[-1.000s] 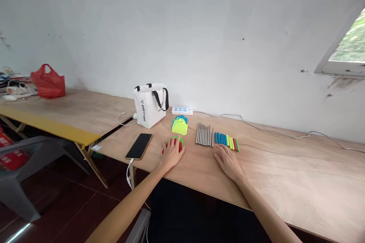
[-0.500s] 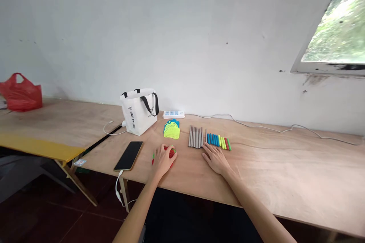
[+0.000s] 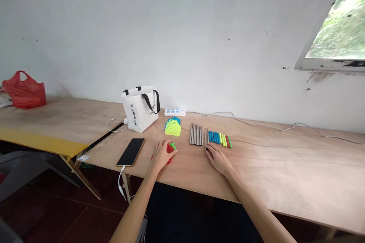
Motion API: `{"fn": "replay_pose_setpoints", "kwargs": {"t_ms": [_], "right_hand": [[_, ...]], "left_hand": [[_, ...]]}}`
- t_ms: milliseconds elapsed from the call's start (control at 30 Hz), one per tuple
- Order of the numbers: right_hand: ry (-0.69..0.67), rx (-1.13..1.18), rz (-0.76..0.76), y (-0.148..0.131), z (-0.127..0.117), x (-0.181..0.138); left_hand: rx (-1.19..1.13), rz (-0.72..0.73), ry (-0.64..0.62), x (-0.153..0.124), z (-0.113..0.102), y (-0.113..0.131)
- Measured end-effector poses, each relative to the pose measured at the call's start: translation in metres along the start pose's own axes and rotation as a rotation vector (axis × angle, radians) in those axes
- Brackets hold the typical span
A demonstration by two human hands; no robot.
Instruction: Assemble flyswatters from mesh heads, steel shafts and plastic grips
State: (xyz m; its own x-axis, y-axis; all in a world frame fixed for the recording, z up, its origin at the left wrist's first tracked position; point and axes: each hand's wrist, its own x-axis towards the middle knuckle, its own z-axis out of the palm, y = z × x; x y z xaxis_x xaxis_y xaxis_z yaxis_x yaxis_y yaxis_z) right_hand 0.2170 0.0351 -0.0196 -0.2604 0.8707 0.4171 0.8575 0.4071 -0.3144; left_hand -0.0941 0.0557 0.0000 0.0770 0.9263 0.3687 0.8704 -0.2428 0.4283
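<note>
My left hand (image 3: 161, 155) lies palm down on a red and green mesh piece (image 3: 170, 147) on the wooden table (image 3: 285, 174), fingers curled over it. My right hand (image 3: 217, 158) rests flat with fingers stretched toward the near end of a thin metal rod (image 3: 206, 137). Just beyond it stands a row of grey metal rods (image 3: 196, 134) and a row of blue, yellow, red and green grips (image 3: 219, 138). A stack of yellow and blue mesh pieces (image 3: 172, 127) lies behind my left hand.
A black phone (image 3: 130, 152) on a white cable lies left of my left hand. A white tote bag (image 3: 139, 108) and a white power strip (image 3: 175, 112) stand near the wall. A red plastic bag (image 3: 25, 90) sits on the yellow-edged table at far left.
The view has shifted right and slightly up. My left hand pulled the red and green piece a little nearer. My right hand moved forward to the thin rod's end.
</note>
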Motion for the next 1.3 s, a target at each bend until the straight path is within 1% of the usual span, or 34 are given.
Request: {"fn": "replay_pose_setpoints", "kwargs": {"t_ms": [67, 133, 200, 300, 367, 533, 600, 667, 733, 833, 900, 967, 1000, 1067, 1100, 1133, 1200, 1233, 1300], "right_hand": [[-0.001, 0.007, 0.01, -0.001, -0.001, -0.001], [-0.006, 0.014, 0.025, -0.003, -0.002, -0.001], [-0.01, 0.02, 0.044, -0.005, -0.002, -0.003], [-0.008, 0.039, 0.063, -0.011, -0.003, -0.012], [-0.004, 0.072, 0.077, -0.017, -0.006, -0.027], [0.001, 0.167, 0.097, -0.038, -0.022, -0.083], [0.012, 0.203, 0.138, -0.043, -0.03, -0.105], [0.027, 0.24, 0.185, -0.043, -0.037, -0.123], [0.013, 0.273, 0.217, -0.037, -0.043, -0.135], [-0.028, 0.309, 0.246, -0.023, -0.052, -0.139], [-0.045, 0.339, 0.25, -0.017, -0.055, -0.132], [-0.051, 0.36, 0.246, -0.017, -0.056, -0.119], [-0.052, 0.363, 0.242, -0.019, -0.055, -0.111], [-0.052, 0.355, 0.219, -0.026, -0.051, -0.093], [-0.059, 0.364, 0.194, -0.03, -0.048, -0.085], [-0.069, 0.372, 0.165, -0.034, -0.044, -0.078], [-0.084, 0.385, 0.122, -0.037, -0.037, -0.068], [-0.089, 0.388, 0.112, -0.037, -0.035, -0.065], [-0.096, 0.394, 0.103, -0.035, -0.03, -0.064]], "left_hand": [[0.045, -0.047, -0.056, -0.001, -0.006, 0.0], [0.12, -0.139, -0.14, -0.002, -0.013, 0.0], [0.175, -0.191, -0.227, -0.004, -0.021, -0.003], [0.185, -0.142, -0.325, -0.007, -0.034, -0.005], [0.169, -0.125, -0.373, -0.007, -0.042, -0.003], [0.116, -0.144, -0.458, -0.008, -0.054, 0.01], [0.121, -0.144, -0.481, -0.009, -0.057, 0.015], [0.127, -0.141, -0.499, -0.01, -0.059, 0.018], [0.113, -0.123, -0.513, -0.011, -0.061, 0.018], [0.085, -0.062, -0.524, -0.012, -0.061, 0.016], [0.106, -0.045, -0.494, -0.013, -0.06, 0.02], [0.107, -0.017, -0.414, -0.014, -0.057, 0.03], [0.074, 0.023, -0.361, -0.016, -0.055, 0.038], [-0.057, 0.16, -0.281, -0.021, -0.046, 0.057], [-0.135, 0.238, -0.268, -0.024, -0.04, 0.067], [-0.196, 0.32, -0.283, -0.027, -0.032, 0.076], [-0.247, 0.463, -0.334, -0.033, -0.014, 0.089], [-0.245, 0.521, -0.346, -0.035, -0.004, 0.093], [-0.217, 0.572, -0.324, -0.039, 0.012, 0.096]]}}
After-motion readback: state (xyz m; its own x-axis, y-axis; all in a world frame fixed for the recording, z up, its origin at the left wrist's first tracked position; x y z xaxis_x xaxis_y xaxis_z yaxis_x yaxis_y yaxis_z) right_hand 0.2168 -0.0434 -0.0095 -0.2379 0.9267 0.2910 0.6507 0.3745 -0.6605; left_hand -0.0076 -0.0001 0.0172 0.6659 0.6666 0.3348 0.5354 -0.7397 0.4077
